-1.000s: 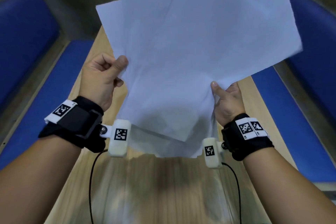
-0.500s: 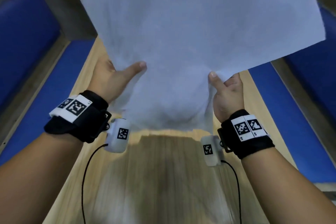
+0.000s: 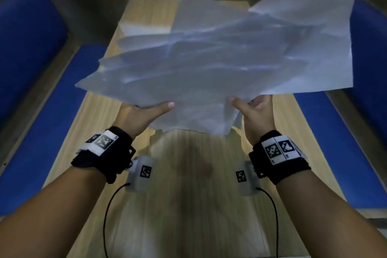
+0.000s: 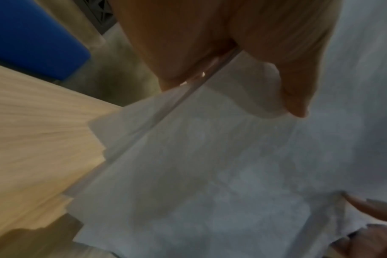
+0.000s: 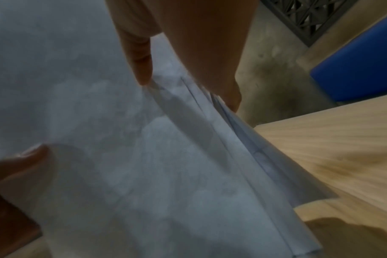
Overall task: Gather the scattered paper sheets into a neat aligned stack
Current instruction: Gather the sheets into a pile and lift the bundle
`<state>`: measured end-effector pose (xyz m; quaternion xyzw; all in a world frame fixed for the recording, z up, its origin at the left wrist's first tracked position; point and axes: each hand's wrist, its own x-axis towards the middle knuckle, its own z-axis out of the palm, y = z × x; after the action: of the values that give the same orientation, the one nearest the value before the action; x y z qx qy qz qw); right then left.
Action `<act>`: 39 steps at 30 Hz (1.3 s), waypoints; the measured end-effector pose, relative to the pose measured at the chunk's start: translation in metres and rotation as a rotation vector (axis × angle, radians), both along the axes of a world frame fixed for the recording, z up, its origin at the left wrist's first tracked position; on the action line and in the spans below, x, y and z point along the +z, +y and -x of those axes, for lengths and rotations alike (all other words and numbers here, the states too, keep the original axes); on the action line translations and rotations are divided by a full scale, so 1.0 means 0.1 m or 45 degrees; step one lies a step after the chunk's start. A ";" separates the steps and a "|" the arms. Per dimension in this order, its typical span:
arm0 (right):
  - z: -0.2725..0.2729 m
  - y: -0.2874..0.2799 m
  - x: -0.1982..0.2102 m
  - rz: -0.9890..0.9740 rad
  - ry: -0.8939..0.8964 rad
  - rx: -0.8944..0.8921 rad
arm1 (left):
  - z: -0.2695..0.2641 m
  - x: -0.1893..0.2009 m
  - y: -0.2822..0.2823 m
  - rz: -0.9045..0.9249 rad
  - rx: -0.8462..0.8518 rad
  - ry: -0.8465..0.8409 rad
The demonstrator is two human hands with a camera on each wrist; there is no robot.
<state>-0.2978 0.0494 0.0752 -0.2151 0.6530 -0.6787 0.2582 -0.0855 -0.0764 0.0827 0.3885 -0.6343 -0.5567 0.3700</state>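
Note:
A loose, fanned bunch of white paper sheets (image 3: 209, 73) hangs in the air over the wooden table (image 3: 188, 195), tilted away from me and blurred. My left hand (image 3: 159, 109) holds its near left edge, thumb stretched on top and fingers hidden underneath. My right hand (image 3: 245, 104) pinches the near right edge the same way. In the left wrist view the paper sheets (image 4: 210, 174) pass between thumb and palm. In the right wrist view several edges of the paper sheets (image 5: 210, 108) sit unevenly between thumb and fingers.
Blue padded benches run along both sides of the table, left (image 3: 31, 37) and right (image 3: 339, 142). A concrete wall closes the far end. The near table top shows bare wood. Thin black cables trail from both wrist cameras.
The sheets, held upright before my face a second ago, have tipped forward and down over the table. Both hands moved forward, and the left thumb has stretched out across the paper.

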 end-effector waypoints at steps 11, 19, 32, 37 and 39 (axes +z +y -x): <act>0.06 -0.07 0.14 0.017 -0.059 0.056 | 0.04 0.18 -0.11 0.246 0.002 -0.047; 0.15 -0.12 0.10 0.128 -0.433 -0.011 | 0.09 0.29 -0.11 0.317 0.006 -0.086; 0.43 -0.15 0.19 -0.050 -0.104 0.054 | 0.11 0.27 -0.17 0.281 -0.022 -0.069; 0.21 -0.09 0.21 0.296 -0.346 0.249 | 0.17 0.18 -0.16 0.259 0.064 0.037; 0.22 -0.06 0.15 0.357 -0.451 0.244 | 0.18 0.16 -0.15 0.271 0.103 0.070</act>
<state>-0.3195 0.0434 0.0903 -0.1874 0.4737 -0.7622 0.3994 -0.1035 -0.0911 0.0988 0.3567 -0.6632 -0.4812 0.4487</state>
